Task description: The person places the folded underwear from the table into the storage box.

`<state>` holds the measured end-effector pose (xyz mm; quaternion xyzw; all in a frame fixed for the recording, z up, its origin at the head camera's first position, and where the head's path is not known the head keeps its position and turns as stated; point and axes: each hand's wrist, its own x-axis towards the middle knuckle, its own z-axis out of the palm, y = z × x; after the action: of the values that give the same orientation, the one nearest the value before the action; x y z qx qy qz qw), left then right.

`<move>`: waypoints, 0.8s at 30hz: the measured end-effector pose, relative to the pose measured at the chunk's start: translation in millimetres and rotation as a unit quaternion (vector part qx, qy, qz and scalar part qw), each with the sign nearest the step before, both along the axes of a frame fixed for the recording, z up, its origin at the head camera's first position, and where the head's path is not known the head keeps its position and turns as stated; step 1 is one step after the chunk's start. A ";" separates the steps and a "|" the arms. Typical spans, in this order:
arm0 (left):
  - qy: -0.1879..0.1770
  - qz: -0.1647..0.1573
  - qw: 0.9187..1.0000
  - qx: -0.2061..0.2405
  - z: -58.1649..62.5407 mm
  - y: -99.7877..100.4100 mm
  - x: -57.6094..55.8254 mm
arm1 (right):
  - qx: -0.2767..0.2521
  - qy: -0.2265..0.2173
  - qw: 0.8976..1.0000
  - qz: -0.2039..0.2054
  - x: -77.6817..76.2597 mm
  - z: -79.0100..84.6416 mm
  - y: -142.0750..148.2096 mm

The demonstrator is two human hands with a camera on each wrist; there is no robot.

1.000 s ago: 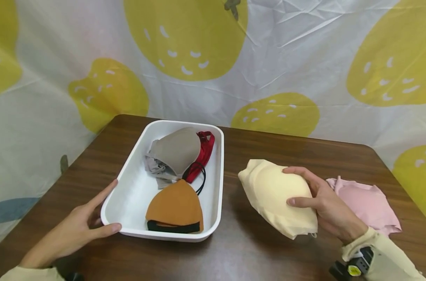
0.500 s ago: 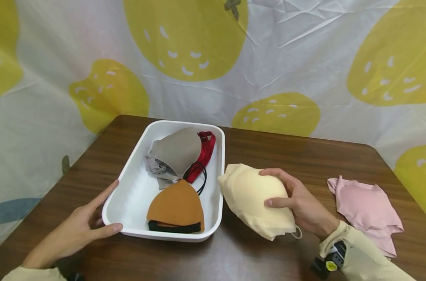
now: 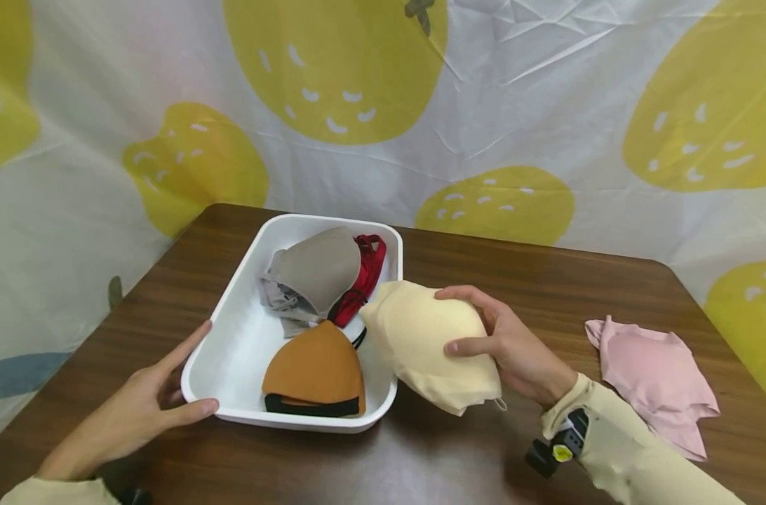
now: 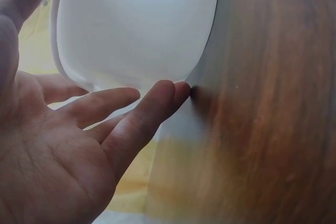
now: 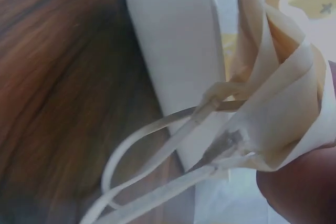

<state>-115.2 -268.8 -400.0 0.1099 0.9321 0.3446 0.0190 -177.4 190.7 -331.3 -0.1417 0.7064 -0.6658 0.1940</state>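
My right hand grips a folded cream bra, thumb on the near side of its cup. The bra hangs tilted over the right rim of a white tray. In the right wrist view its thin straps dangle in loops. My left hand touches the tray's near-left corner with thumb and fingers spread; in the left wrist view the fingers lie fairly straight against the outer wall. Inside the tray lie a grey bra, a red bra partly beneath it, and an orange-brown bra with a black band.
A pink bra lies on the right side of the brown wooden table. Behind and to the left hangs a white cloth with yellow fruit prints. A small device is strapped at my right wrist.
My right hand has carried the cream bra leftward from near the pink bra to over the tray's right rim. The left hand and the tray have stayed in place.
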 end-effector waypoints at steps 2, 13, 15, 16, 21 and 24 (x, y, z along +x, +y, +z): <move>0.000 -0.002 1.000 0.002 -0.4 -0.3 -0.2 | 0.007 -0.003 1.000 0.000 -3.7 2.0 -8.8; -0.006 -0.002 1.000 0.005 0.7 0.0 -1.5 | 0.006 -0.002 0.999 0.038 -18.9 17.1 -65.4; -0.011 0.000 1.000 0.000 1.3 0.2 -1.5 | 0.013 0.002 0.999 0.049 -20.6 19.8 -77.3; -0.012 0.001 1.000 -0.001 1.3 0.3 -1.4 | 0.017 0.006 0.998 0.054 -21.8 21.0 -83.2; -0.002 0.000 1.000 0.004 0.3 -0.2 0.2 | 0.028 0.013 0.997 0.075 -25.0 28.1 -110.2; 0.007 -0.002 1.000 0.005 0.2 -0.9 0.8 | 0.026 0.011 0.996 0.090 -24.3 32.9 -123.9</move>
<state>-114.4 -269.7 -399.8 0.1142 0.9303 0.3484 0.0126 -201.7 66.8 -298.3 -0.2066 0.7098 -0.6256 0.2491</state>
